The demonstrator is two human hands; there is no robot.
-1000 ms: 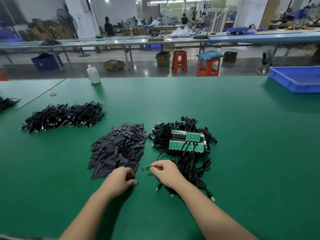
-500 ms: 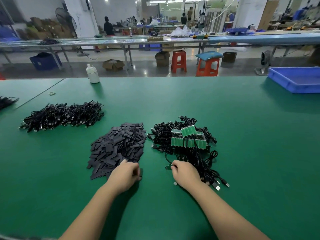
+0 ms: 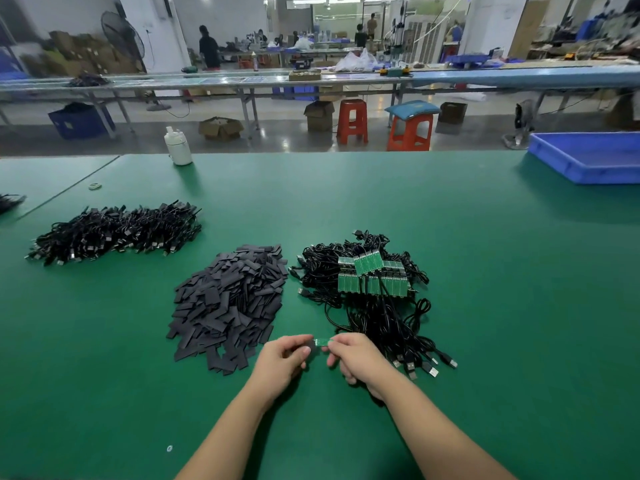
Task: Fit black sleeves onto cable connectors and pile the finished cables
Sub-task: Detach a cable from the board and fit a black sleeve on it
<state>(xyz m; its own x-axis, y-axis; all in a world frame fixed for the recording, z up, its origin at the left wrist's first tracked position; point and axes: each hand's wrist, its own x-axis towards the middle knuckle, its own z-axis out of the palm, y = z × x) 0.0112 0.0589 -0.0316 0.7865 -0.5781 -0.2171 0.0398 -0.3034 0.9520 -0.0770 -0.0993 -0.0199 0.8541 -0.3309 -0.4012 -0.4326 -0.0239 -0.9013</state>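
Note:
A heap of flat black sleeves (image 3: 230, 304) lies in the middle of the green table (image 3: 485, 271). To its right sits a tangle of black cables with small green connector boards (image 3: 372, 277). My left hand (image 3: 285, 358) pinches one black sleeve (image 3: 311, 346) just in front of the heap. My right hand (image 3: 353, 355) pinches a green connector board (image 3: 322, 341) whose free end meets the sleeve's mouth. A pile of sleeved cables (image 3: 114, 232) lies at the far left.
A white bottle (image 3: 177, 146) stands at the table's far edge. A blue tray (image 3: 588, 155) sits at the far right. A small ring (image 3: 94, 185) lies at the left. USB plugs (image 3: 426, 365) stick out beside my right wrist.
Both hands lifted from the table and came together. My left hand took a sleeve from the heap; my right hand brought a connector board up to it.

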